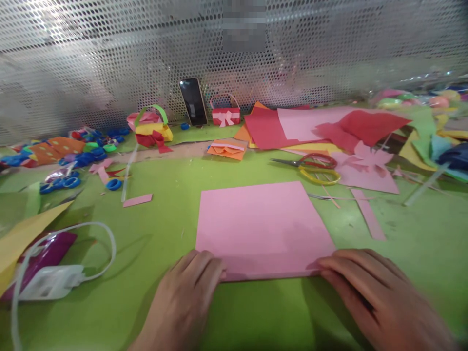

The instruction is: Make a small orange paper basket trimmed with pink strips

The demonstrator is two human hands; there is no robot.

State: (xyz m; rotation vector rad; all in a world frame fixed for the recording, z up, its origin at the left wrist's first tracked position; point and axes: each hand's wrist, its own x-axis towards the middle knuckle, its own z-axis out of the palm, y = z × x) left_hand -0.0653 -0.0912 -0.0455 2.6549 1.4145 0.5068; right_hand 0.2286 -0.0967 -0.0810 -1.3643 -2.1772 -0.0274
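A pink sheet of paper (pixel 261 226) lies flat on the green table top in front of me. Along its near edge runs a narrow folded strip. My left hand (pixel 190 287) grips the near left corner, fingers bent over the paper and the thumb mostly hidden. At the near right corner, my right hand (pixel 365 287) pinches the edge between thumb and fingers. Beyond the sheet, to the right, rest scissors (pixel 320 168) with red and yellow handles. A small orange folded paper piece (pixel 227 149) sits past the far edge.
A pile of coloured paper (pixel 266 129) lies at the back right. Against the perforated metal panel (pixel 146 53) lean a phone (pixel 193 101) and a small red paper basket (pixel 225 116). On the left are a white charger (pixel 53 282) with its cable and several blue rings (pixel 71 182).
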